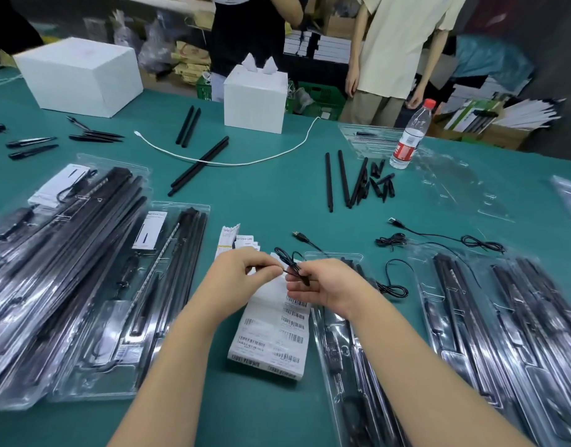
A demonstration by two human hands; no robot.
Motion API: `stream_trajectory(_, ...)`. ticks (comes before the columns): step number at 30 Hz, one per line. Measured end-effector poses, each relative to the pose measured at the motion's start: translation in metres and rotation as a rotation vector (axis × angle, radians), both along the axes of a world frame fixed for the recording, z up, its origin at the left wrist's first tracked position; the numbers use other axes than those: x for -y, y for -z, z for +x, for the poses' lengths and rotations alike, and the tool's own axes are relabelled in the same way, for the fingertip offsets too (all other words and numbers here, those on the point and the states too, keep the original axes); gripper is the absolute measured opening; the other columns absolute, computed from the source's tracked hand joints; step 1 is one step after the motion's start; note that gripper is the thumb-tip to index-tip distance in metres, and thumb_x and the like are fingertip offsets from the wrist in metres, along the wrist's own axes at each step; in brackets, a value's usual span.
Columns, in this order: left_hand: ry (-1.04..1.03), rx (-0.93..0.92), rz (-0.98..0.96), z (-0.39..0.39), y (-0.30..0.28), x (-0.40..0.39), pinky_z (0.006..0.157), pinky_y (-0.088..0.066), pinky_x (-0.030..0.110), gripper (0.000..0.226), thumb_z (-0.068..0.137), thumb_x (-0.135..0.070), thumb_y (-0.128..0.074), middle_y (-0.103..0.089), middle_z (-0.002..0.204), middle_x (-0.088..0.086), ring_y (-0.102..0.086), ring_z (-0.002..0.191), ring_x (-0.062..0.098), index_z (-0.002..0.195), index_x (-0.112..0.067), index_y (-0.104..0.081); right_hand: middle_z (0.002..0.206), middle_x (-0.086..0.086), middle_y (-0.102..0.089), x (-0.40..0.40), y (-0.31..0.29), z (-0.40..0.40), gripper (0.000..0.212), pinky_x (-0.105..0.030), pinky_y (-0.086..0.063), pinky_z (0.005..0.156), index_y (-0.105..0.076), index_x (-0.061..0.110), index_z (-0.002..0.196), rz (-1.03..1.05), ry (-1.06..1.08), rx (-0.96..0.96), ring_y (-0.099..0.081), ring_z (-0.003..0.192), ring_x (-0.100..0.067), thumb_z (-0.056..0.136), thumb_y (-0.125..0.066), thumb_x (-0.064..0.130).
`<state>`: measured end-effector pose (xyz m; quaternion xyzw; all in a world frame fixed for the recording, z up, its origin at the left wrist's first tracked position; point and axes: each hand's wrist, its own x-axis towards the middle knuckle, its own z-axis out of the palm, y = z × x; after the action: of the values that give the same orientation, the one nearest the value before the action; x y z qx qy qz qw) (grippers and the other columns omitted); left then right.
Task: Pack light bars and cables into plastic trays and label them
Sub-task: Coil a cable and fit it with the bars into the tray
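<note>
A thin black cable [289,261], bundled into small loops, is pinched between both hands above the middle of the teal-covered bench [261,175]. The left hand [242,277] has its grip pressed on one end of the bundle between thumb and forefinger; the right hand [323,285] has curled fingers closed round the other end. Beneath the hands a white sheet of barcode labels [273,340] lies flat, matte and rectangular. Just right of it a clear, glossy plastic tray [348,343] holds long black bars. More filled trays are stacked at the left [68,269] and at the right [503,317], their moulded film catching glare. Loose matte black bars [198,166] are scattered further back, crossed by a white cord [245,161]. Spare black cables [439,240] lie coiled to the right. A clear water bottle [410,137] with a red cap stands upright near the far edge. Bare bench cloth is left between the label sheet and the loose bars.
</note>
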<state>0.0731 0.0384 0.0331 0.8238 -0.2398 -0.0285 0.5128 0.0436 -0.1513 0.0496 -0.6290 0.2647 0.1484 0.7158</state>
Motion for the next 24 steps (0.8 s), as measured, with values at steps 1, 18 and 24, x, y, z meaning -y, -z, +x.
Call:
stream_trajectory(1, -0.038, 0.016, 0.000, 0.001, 0.001, 0.001, 0.065, -0.037, 0.006, 0.017, 0.087, -0.027, -0.075, -0.069, 0.082, -0.026, -0.055, 0.072, -0.007, 0.079, -0.042, -0.075, 0.083, -0.014, -0.071, 0.000, 0.000, -0.002, 0.021, -0.031, -0.060, 0.064, -0.066, -0.010, 0.106, -0.004, -0.023, 0.006, -0.070, 0.066, -0.019, 0.096, -0.052, 0.002)
stream_trajectory(18, -0.162, 0.112, 0.300, 0.000, 0.011, 0.023, 0.093, -0.045, 0.039, 0.014, 0.090, -0.034, -0.070, -0.070, 0.094, -0.011, -0.059, 0.096, 0.013, 0.102, -0.032, -0.076, 0.095, -0.011, -0.069, 0.002, 0.015, -0.017, 0.025, -0.029, -0.059, 0.070, -0.070, 0.002, 0.107, -0.102, -0.302, 0.171, -0.068, 0.075, -0.020, 0.102, -0.056, 0.022)
stream_trajectory(24, -0.123, 0.164, 0.252, -0.002, 0.014, 0.029, 0.088, -0.042, 0.035, 0.012, 0.093, -0.030, -0.068, -0.065, 0.090, -0.010, -0.054, 0.092, 0.013, 0.100, -0.031, -0.077, 0.081, -0.014, -0.069, 0.006, 0.026, -0.020, 0.019, -0.029, -0.060, 0.068, -0.070, -0.003, 0.108, -0.119, -0.269, 0.224, -0.066, 0.069, -0.023, 0.099, -0.059, 0.009)
